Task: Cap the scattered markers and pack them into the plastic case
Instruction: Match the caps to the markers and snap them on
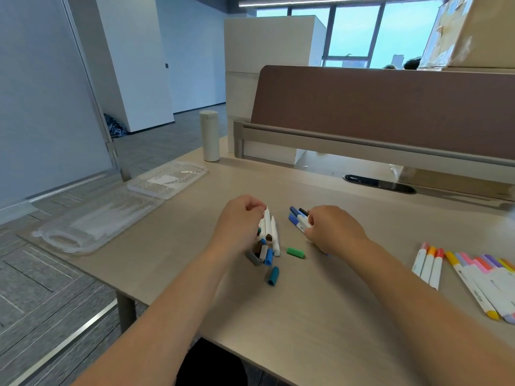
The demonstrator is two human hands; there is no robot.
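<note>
Uncapped white marker barrels lie in a bunch at the middle of the pale wooden desk, and the left hand has its fingers curled over their far ends. Just right of them, the right hand grips a bundle of white markers with blue and black caps, fingers closed round the barrels. How each fingertip sits cannot be told.

Loose grey, brown and blue caps lie heaped at the near ends of the white barrels. A teal cap lies just nearer the person, and a green cap lies between the two wrists.

Capped markers in pink, orange, red, yellow and purple lie in rows at the right edge.

The clear plastic case lies open at the desk's left edge, well apart from both hands.

A white cylindrical bottle stands upright beyond the case. A brown partition panel runs along the desk's far side.
</note>
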